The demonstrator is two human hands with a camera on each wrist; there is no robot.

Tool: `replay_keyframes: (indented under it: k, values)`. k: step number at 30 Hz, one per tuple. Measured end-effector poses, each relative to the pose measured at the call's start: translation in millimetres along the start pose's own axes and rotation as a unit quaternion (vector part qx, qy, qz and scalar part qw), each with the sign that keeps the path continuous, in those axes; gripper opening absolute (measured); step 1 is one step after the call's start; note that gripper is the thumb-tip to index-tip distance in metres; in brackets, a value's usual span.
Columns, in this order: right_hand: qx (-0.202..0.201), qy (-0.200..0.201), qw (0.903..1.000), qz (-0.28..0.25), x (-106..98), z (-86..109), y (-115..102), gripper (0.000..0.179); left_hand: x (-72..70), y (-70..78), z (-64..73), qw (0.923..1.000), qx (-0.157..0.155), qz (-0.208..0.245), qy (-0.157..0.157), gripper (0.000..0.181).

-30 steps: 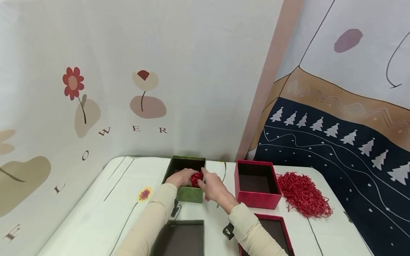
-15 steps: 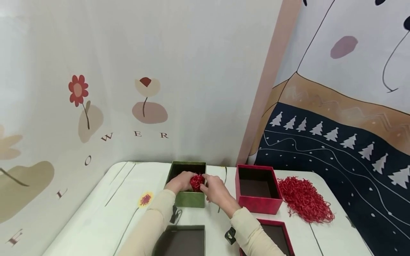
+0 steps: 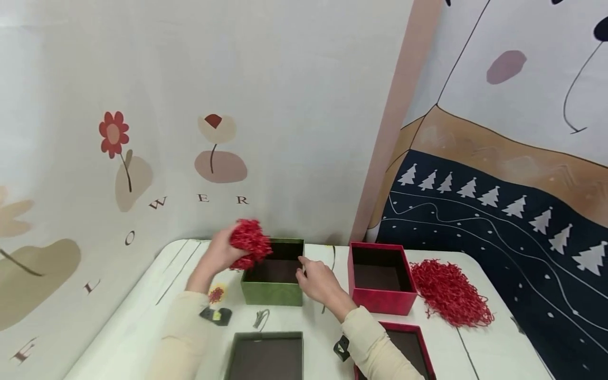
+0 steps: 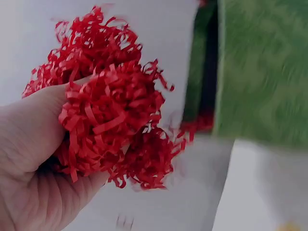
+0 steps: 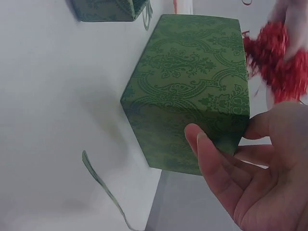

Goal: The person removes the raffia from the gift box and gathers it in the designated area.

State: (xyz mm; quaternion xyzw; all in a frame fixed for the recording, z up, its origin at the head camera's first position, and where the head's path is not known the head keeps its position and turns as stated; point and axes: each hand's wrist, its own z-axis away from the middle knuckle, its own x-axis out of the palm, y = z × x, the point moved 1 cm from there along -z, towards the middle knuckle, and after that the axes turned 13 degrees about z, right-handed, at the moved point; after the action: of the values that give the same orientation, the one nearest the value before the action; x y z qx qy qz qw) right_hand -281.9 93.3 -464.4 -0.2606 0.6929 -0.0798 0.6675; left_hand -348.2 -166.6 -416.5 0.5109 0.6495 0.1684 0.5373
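My left hand (image 3: 217, 254) grips a bunch of red shredded paper (image 3: 250, 244), held above and to the left of the green box (image 3: 272, 294). In the left wrist view, the crinkled strips (image 4: 113, 113) bulge out between thumb and fingers. Inside the green box the dark floor shows in the head view. My right hand (image 3: 322, 281) holds the box by its right wall. In the right wrist view, the thumb lies at the rim and the fingers (image 5: 211, 166) touch the patterned outer side.
A red box (image 3: 382, 302) stands to the right, with a heap of red shredded paper (image 3: 451, 293) beside it. Nearer lie a green lid (image 3: 268, 356) and a red lid (image 3: 410, 345), partly behind my right sleeve. A patterned curtain (image 3: 304, 132) hangs behind the table.
My left hand has risen out of the green box and moved left, carrying the red shredded paper. My right hand stays at the box's right wall.
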Motion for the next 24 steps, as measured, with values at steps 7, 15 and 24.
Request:
replay_keyframes:
  k: [7, 15, 24]
  values:
    - [0.001, -0.003, 1.0, 0.006, 6.9, -4.3, -4.5, 0.047, -48.6, -35.9, 47.1, 0.9847, -0.147, -0.074, 0.057, 0.063]
    - [-0.001, -0.003, 0.9998, 0.02, 8.5, -5.0, -3.4, 0.051, -36.7, -82.9, 76.2, 0.9746, -0.209, -0.08, 0.01, 0.075]
    - [-0.005, -0.007, 0.9995, 0.03, 7.9, -7.6, -5.9, 0.052, -25.1, -90.2, 80.1, 0.9655, -0.234, -0.113, 0.0, 0.097]
